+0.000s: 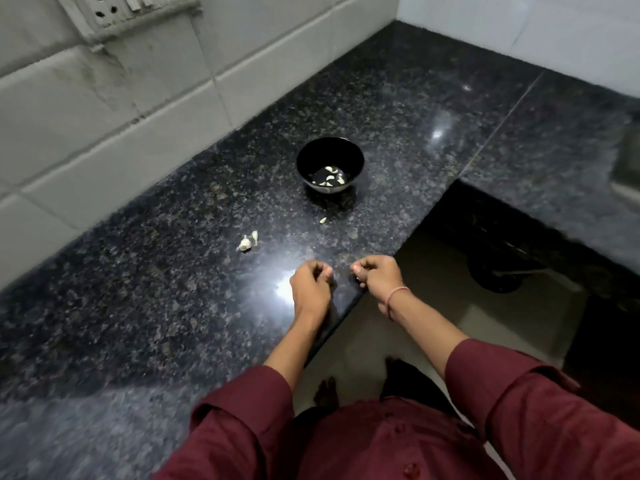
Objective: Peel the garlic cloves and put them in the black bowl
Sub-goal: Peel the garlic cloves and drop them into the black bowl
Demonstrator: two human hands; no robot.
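The black bowl (300,161) stands on the dark granite counter (156,289) and holds several peeled garlic cloves (330,177). One small clove (322,220) lies on the counter just in front of the bowl. A garlic piece with papery skin (247,241) lies further left. My left hand (311,287) and my right hand (378,276) hover side by side above the counter's front edge, a small gap between them. Both have the fingers curled with thumb against fingertips. I see no garlic in either; the inside of each fist is hidden.
A tiled wall with a socket plate (114,8) runs along the counter's left side. The counter turns a corner at the right, with the floor (433,306) and my feet below. A metal edge (627,161) shows at the far right.
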